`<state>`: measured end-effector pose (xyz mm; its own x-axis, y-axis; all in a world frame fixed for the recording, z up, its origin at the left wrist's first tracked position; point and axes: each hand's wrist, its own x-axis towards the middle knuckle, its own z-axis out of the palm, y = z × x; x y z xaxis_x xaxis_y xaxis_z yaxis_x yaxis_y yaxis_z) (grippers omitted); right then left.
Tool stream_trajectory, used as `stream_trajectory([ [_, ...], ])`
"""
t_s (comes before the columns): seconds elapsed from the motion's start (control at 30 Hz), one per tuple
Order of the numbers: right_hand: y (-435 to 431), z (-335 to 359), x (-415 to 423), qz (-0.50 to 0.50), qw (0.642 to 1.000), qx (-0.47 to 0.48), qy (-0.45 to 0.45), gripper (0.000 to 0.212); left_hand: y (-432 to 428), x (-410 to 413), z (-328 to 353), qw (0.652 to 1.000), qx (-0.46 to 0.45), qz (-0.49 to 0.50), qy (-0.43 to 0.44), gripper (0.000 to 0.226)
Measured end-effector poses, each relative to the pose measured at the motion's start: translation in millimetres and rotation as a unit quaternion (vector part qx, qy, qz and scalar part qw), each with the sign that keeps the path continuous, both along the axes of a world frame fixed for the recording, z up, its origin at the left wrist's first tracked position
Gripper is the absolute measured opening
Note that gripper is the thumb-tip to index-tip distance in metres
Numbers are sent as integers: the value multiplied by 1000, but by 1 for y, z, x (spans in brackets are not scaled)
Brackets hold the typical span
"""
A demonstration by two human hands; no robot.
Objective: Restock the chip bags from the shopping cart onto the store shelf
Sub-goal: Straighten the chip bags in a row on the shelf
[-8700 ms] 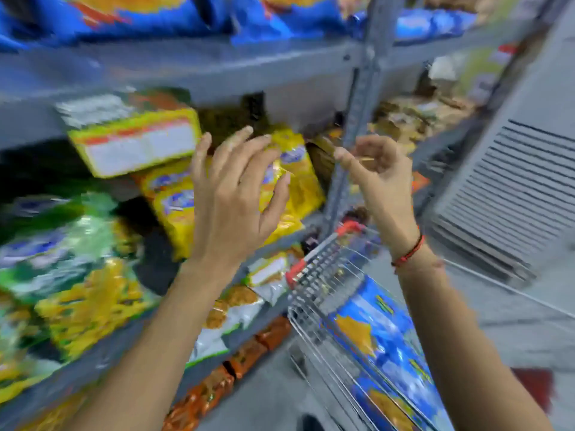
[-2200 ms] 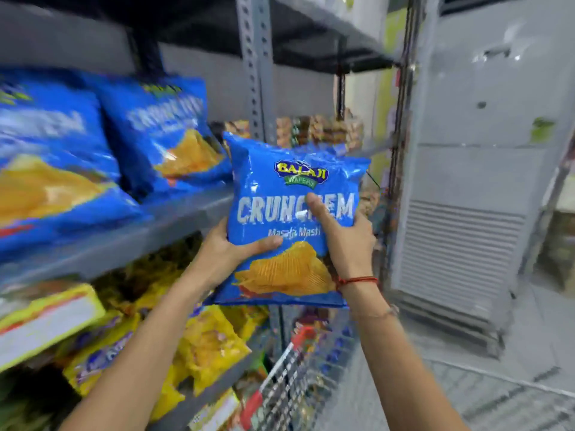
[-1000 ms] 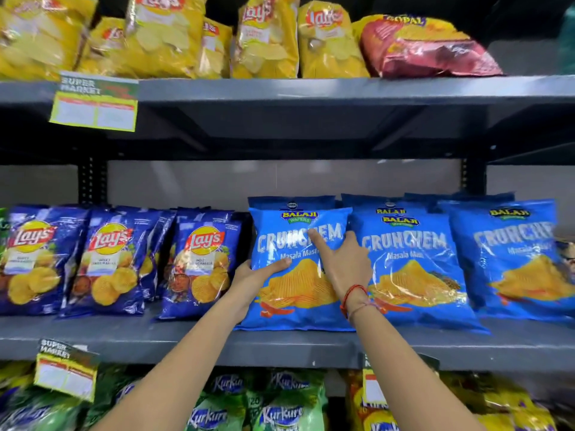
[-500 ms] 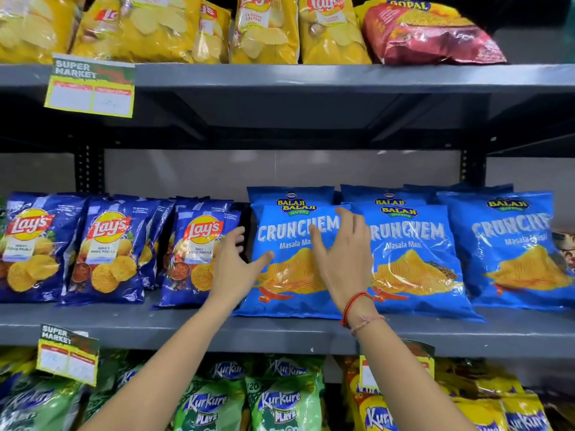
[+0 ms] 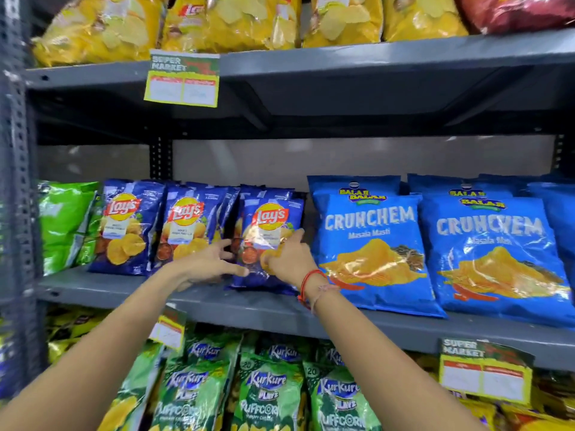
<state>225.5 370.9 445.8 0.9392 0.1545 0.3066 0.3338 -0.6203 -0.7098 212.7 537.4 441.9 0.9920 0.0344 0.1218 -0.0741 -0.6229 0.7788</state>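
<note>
On the grey middle shelf a bright blue Crunchem bag stands upright, with more bags of the same kind to its right. Nothing touches it. Both my hands are at the dark blue Lay's bag just left of it. My left hand has its fingers spread at the bag's lower left edge. My right hand lies against the bag's front with the index finger stretched up along its right side. Neither hand is closed around anything. The shopping cart is out of view.
More dark blue Lay's bags and a green bag fill the shelf to the left. Yellow Lay's bags sit on the top shelf, green Kurkure bags below. Yellow price tags hang from the shelf edges. A steel upright stands at left.
Both hands have let go of the Crunchem bag, which stays on the shelf, and moved left onto the nearest Lay's bag. The view has shifted left.
</note>
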Motion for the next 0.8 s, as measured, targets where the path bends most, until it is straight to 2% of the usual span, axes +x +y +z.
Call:
stream_trajectory([
  [0.2, 9, -13, 18, -35, 997, 63, 36, 92, 9, 18, -23, 999, -32, -13, -7, 92],
  [0.47, 26, -16, 21, -26, 991, 119, -57, 83, 26, 32, -24, 992, -34, 57, -104, 100],
  [0.67, 38, -26, 26, -15, 989, 134, -67, 77, 31, 34, -31, 979, 14, 109, -170, 98],
  [0.8, 39, -32, 30, -16, 989, 127, -69, 76, 25, 31, -41, 954, 106, 153, -235, 85],
])
